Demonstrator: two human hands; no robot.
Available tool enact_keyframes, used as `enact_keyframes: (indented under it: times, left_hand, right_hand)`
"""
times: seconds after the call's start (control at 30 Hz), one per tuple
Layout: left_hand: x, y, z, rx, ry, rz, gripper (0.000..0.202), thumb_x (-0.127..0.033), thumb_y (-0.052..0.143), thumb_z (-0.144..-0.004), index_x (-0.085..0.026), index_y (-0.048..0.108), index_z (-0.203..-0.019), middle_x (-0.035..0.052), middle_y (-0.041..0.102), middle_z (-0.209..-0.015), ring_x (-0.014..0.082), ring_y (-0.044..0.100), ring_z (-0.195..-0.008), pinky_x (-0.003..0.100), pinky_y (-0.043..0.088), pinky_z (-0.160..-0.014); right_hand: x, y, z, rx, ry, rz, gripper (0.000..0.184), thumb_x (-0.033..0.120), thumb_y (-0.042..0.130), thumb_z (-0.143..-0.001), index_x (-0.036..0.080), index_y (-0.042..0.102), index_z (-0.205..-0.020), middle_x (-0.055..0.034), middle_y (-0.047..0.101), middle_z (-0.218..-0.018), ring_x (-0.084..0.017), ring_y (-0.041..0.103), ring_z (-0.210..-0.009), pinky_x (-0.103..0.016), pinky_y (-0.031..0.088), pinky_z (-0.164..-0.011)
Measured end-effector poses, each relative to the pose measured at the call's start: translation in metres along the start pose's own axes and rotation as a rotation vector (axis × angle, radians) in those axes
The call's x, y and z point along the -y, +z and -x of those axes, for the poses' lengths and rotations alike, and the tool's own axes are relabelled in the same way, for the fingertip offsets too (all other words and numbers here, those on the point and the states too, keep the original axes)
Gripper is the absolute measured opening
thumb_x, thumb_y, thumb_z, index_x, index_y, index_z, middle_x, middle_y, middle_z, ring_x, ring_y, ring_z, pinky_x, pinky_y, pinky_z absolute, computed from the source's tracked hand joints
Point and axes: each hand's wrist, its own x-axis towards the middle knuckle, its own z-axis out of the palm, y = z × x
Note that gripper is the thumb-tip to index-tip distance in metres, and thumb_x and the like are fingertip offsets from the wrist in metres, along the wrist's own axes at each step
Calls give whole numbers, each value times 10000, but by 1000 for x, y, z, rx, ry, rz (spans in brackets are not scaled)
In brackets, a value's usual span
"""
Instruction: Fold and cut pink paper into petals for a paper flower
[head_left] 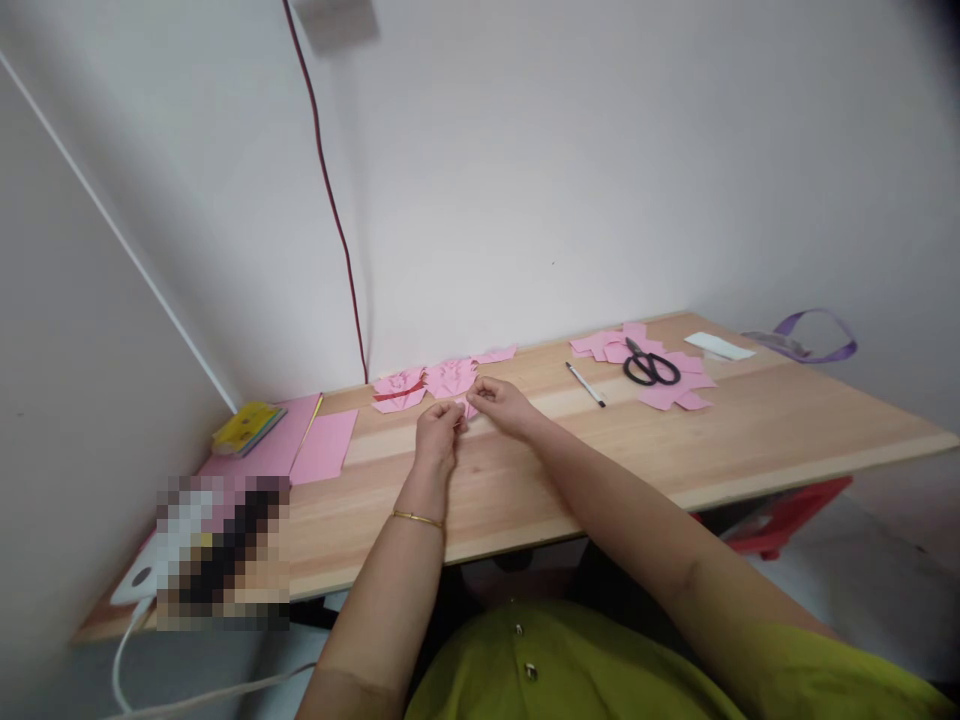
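My left hand (437, 437) and my right hand (505, 405) meet over the table, fingers pinched together. Between them a small piece of pink paper (471, 410) shows, mostly covered by the fingers. Just beyond my hands lie pink paper cut-outs with creased, textured faces, one at the middle (451, 377) and one at the left (400, 385). A red strip runs across the left one. A flatter pink paper piece (495, 355) rests by the wall.
Right of my hands lie a white pen (584, 384), black-handled scissors (651, 369), pink paper scraps (675, 397) and a white strip (718, 346). On the left are pink sheets (324, 447), a pencil (307, 438) and a yellow packet (244, 428). A dark red cord (322, 160) hangs down the wall.
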Motion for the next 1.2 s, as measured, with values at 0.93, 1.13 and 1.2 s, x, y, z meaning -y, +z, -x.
enact_keyframes:
  times: [0.93,1.13,1.2]
  left_hand:
    - [0,1,1,-99,291,-272,166,-277,699,-608,-146,597,-610,-22,543,-548,96,469,-544,230,369,-561]
    - [0,2,2,-106,276,-265,169,-248,698,-601,-150,563,-577,-25,536,-535,92,469,-532,228,366,-561]
    - [-1,3,3,-99,268,-231,172,-238,697,-599,-151,549,-584,-31,527,-531,85,465,-520,223,361,-557]
  right_hand:
    - [-4,-1,1,74,-10,-32,211,349,516,-800,166,514,-694,33,468,-649,-103,431,-633,-227,340,-622]
    - [-4,1,2,74,1,-32,208,346,513,-800,167,505,-695,35,462,-645,-100,427,-621,-224,334,-611]
    - [-3,1,1,68,-11,-20,207,345,514,-798,166,508,-695,34,465,-649,-101,429,-627,-224,335,-614]
